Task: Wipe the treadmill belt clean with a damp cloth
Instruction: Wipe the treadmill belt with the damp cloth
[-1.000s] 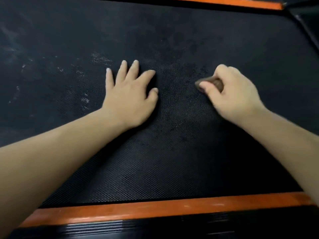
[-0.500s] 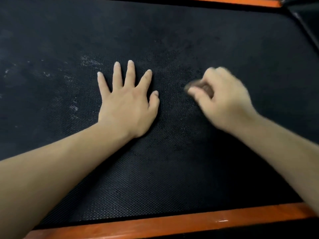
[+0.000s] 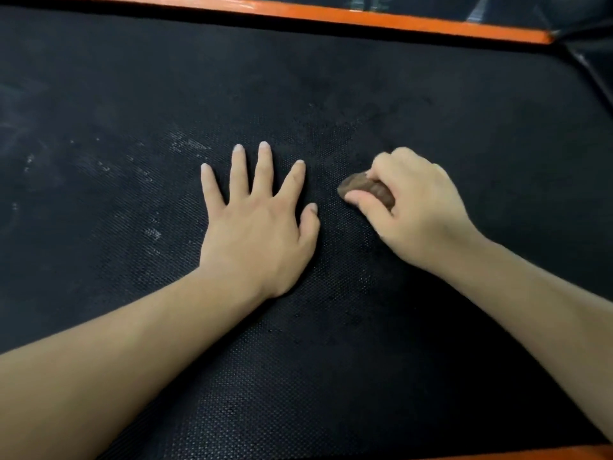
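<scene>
Mid-wipe: right hand [image 3: 414,207] pinches wadded brown cloth [image 3: 366,190] on treadmill belt [image 3: 331,376] centre, left hand [image 3: 257,224] spread flat bracing; next, likely scrub the pale smudges [image 3: 152,232] toward the left edge.

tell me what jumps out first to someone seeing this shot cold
Two bare forearms reach in over a black textured treadmill belt. The left hand lies flat at centre with fingers spread, and just to its right the right hand grips a small brown wadded cloth against the belt. Whitish scuff marks speckle the belt's left side, and an orange side rail runs along the top.
</scene>
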`<state>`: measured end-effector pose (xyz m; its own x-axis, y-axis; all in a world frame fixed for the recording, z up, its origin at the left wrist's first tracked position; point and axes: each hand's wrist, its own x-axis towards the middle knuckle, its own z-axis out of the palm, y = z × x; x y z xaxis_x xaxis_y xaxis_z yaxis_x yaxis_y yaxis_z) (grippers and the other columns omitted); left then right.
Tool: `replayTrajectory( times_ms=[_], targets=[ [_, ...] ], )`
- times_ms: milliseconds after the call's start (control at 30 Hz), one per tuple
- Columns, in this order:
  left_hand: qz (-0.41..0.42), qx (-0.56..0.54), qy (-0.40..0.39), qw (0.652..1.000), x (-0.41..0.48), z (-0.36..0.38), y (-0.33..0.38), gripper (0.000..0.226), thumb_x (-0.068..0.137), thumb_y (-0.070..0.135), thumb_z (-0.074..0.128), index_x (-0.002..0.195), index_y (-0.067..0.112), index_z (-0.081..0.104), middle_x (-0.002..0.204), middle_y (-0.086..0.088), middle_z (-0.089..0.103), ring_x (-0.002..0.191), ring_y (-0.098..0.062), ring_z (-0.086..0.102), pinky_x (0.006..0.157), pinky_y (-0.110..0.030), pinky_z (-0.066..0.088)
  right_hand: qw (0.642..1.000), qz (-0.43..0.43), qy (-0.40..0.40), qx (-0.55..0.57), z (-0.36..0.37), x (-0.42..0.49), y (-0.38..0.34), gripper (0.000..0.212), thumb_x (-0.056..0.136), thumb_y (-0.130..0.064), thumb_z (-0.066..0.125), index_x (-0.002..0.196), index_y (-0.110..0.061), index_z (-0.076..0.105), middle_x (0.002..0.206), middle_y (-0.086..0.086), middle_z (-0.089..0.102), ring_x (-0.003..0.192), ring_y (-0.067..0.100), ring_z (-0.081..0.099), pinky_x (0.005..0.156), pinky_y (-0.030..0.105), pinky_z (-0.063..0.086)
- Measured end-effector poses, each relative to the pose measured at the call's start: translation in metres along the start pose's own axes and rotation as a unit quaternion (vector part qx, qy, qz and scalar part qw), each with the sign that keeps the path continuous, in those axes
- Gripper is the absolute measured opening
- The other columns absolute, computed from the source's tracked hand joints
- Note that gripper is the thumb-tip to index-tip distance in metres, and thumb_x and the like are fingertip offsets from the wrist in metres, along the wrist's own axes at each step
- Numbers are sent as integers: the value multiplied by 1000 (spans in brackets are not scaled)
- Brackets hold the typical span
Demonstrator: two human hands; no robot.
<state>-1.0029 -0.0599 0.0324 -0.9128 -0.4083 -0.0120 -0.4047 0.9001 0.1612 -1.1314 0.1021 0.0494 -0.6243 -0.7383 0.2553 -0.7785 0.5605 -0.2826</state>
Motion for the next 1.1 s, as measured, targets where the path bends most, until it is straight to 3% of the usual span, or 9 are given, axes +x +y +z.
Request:
replayTrajectory(
  times_ms=[100, 233, 400, 467, 633, 800, 867, 1000, 1100],
  targets=[
    [3, 1, -1, 1000, 0, 1, 0, 68, 97, 60, 9, 159, 34, 13, 170, -10, 3, 155, -36, -6, 120, -66, -3, 1000, -11, 7, -27, -4, 30, 23, 41, 91, -59, 49, 85, -18, 50, 84, -1, 50, 77, 25, 51, 73, 38, 41],
    [4, 1, 2, 1000, -1, 0, 0, 68, 96, 60, 7, 160, 34, 12, 170, -9, 4, 155, -36, -6, 120, -65, -4, 990, 132, 26, -44, -4, 98, 60, 36, 93, -58, 52, 92, -22, 45, 97, 3, 52, 96, 34, 57, 86, 46, 46],
    [6, 2, 0, 1000, 0, -1, 1, 70, 96, 60, 6, 160, 33, 15, 170, -10, 5, 155, -36, -5, 120, -64, -2, 1000, -4, -27, 6, 5, 57, 25, 33, 93, -51, 56, 90, -18, 51, 87, -1, 51, 80, 20, 49, 75, 37, 38],
    [8, 4, 0, 1000, 0, 0, 1, 70, 96, 60, 6, 160, 33, 14, 170, -10, 5, 155, -36, -6, 121, -63, -3, 999, -17, -36, -4, 2, 69, 38, 34, 92, -51, 57, 89, -17, 52, 89, 1, 54, 82, 23, 53, 75, 39, 42],
    [14, -2, 5, 1000, 0, 1, 0, 68, 97, 61, 6, 160, 34, 10, 170, -9, 2, 155, -34, -9, 122, -61, -5, 979, 185, 40, -70, 4, 152, 78, 35, 93, -57, 52, 102, -23, 47, 116, 13, 59, 106, 39, 57, 89, 46, 43],
    [11, 3, -2, 1000, 1, -1, 1, 68, 97, 61, 6, 160, 35, 10, 170, -8, 2, 155, -33, -8, 122, -61, -4, 999, 42, -25, 7, 19, 125, 45, 34, 92, -56, 55, 94, -22, 47, 98, 3, 54, 87, 27, 53, 79, 40, 44],
    [9, 2, -1, 1000, 0, -2, 1, 69, 96, 61, 6, 160, 35, 9, 170, -8, 1, 155, -33, -9, 122, -61, -5, 999, 36, -19, -9, 15, 134, 56, 34, 91, -57, 56, 93, -23, 48, 98, 3, 56, 89, 26, 53, 80, 40, 43],
    [11, 4, 1, 1000, 0, -1, 2, 68, 97, 61, 7, 160, 35, 9, 170, -8, 0, 155, -33, -10, 122, -61, -5, 966, 244, 62, -53, 6, 196, 103, 43, 91, -57, 54, 114, -21, 53, 122, 13, 62, 113, 38, 58, 93, 46, 44],
    [13, 7, 0, 1000, 0, 0, 2, 68, 98, 60, 9, 161, 34, 12, 170, -9, 3, 156, -33, -8, 122, -62, -2, 973, 214, 50, -75, 14, 199, 101, 41, 92, -57, 55, 112, -21, 53, 121, 11, 61, 109, 36, 58, 92, 46, 44]
  ],
)
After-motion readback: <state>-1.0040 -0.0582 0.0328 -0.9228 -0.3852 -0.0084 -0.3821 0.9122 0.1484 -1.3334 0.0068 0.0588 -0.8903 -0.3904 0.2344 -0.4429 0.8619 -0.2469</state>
